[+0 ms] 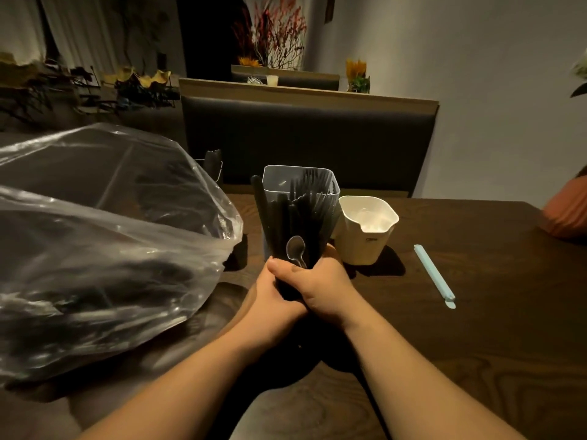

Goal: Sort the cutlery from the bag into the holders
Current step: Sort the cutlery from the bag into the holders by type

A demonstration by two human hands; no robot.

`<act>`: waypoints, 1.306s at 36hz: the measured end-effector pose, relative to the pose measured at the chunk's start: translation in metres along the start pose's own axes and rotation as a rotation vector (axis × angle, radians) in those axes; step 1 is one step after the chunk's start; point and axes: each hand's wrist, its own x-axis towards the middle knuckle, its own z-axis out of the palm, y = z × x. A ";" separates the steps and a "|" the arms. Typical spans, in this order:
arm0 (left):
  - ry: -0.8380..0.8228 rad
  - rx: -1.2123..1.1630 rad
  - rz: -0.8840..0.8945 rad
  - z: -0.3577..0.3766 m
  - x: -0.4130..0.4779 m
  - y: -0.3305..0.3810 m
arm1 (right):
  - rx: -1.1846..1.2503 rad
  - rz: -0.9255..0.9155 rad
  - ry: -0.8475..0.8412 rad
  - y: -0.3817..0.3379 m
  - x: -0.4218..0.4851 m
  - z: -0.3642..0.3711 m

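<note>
L hand & R hand both curl tight round one upright bundle of black cutlery, clear spoon at its front, mid table. Grey holder is just behind the bundle, w/ white holder beside it on the right. Bag w/ more cutlery sits at left edge. Pale blue stick lies nr right edge.

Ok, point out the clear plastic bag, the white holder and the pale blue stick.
clear plastic bag [95, 242], head view, on its crinkled near side.
white holder [362, 246], head view, on its front outer wall.
pale blue stick [434, 274], head view, midway along its length.
</note>
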 end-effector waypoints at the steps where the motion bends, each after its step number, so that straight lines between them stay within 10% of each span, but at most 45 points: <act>1: -0.004 0.014 0.000 0.000 0.000 0.000 | -0.037 -0.005 -0.001 0.001 0.001 0.001; 7: 0.060 -0.071 0.021 0.005 0.000 0.002 | -0.376 -0.017 -0.081 -0.006 0.004 -0.001; 16: 0.030 -0.352 -0.090 0.001 -0.001 0.001 | 0.040 0.069 -0.117 0.009 0.004 0.006; 24: -0.175 -0.595 -0.251 -0.010 -0.003 0.008 | 0.314 -0.043 0.312 -0.002 0.007 -0.003; 47: -0.217 -0.414 -0.045 -0.012 -0.003 0.006 | 0.377 0.054 0.236 -0.009 0.004 -0.025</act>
